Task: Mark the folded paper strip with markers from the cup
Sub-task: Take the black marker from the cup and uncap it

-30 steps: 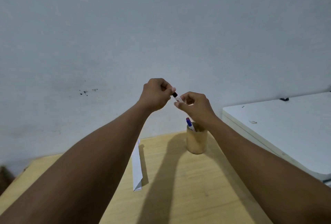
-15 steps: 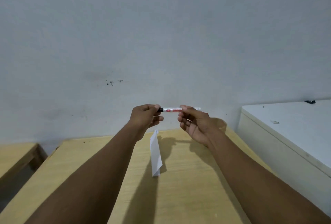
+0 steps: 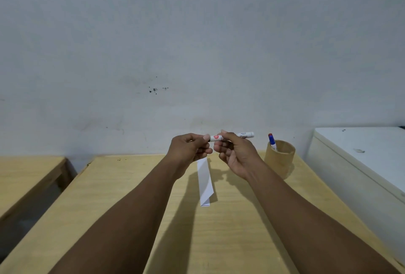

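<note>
I hold a white marker level in front of me, above the far part of the wooden table. My right hand grips its barrel near the middle. My left hand is closed around the marker's left end, which is hidden in my fingers. Below my hands a folded white paper strip lies flat on the table, pointing away from me. To the right stands a round wooden cup with a blue-and-red marker sticking out of it.
A grey wall rises right behind the table. A white cabinet stands against the table's right side. A second wooden table is on the left, separated by a dark gap.
The view has shifted, so the cup is back in sight at the right. My hands have come closer together on the marker, and its black left end is now hidden in my left hand.
</note>
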A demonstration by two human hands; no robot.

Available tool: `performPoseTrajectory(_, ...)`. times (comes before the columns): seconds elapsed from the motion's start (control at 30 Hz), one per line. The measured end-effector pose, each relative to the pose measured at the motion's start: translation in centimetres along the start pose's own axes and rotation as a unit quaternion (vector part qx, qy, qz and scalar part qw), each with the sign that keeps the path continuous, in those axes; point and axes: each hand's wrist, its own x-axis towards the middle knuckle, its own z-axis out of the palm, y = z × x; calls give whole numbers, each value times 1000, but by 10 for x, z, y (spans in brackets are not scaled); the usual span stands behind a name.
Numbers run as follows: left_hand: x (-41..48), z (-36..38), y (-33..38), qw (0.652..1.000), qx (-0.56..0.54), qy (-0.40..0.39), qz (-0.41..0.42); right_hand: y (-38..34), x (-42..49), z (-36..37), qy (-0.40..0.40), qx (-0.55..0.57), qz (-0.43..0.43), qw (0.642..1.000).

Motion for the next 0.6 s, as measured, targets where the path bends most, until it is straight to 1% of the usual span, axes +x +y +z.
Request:
performPoseTrajectory(0.27, -4, -13, -14, 996, -79, -1, -35, 10, 5, -1, -55, -16, -17, 998)
performPoseTrajectory(0.33, -5, -16, -19, 997, -70, 0, -37, 14, 6, -2, -61, -31, -15, 998)
performPoseTrajectory(0.37, -6, -18, -21, 999, -44, -2, -32, 17, 7, -2, -60, -38, -14, 997)
performPoseTrajectory(0.43, -8, -21, -23, 998, 62, -11, -19, 22, 8, -3, -55, -49, -12, 997)
performPoseTrajectory(0.5, -11, -23, -24, 986, 164, -22, -8, 27, 9, -5, -54, -53, -9, 997)
performPoseTrajectory(0.57, -12, -24, -25, 978, 203, -35, -11, 29, 9, -4, -61, -55, -4, 997)
performPoseTrajectory(0.6, -12, -23, -25, 980, 191, -42, -22, 29, 10, -3, -65, -52, -1, 997)
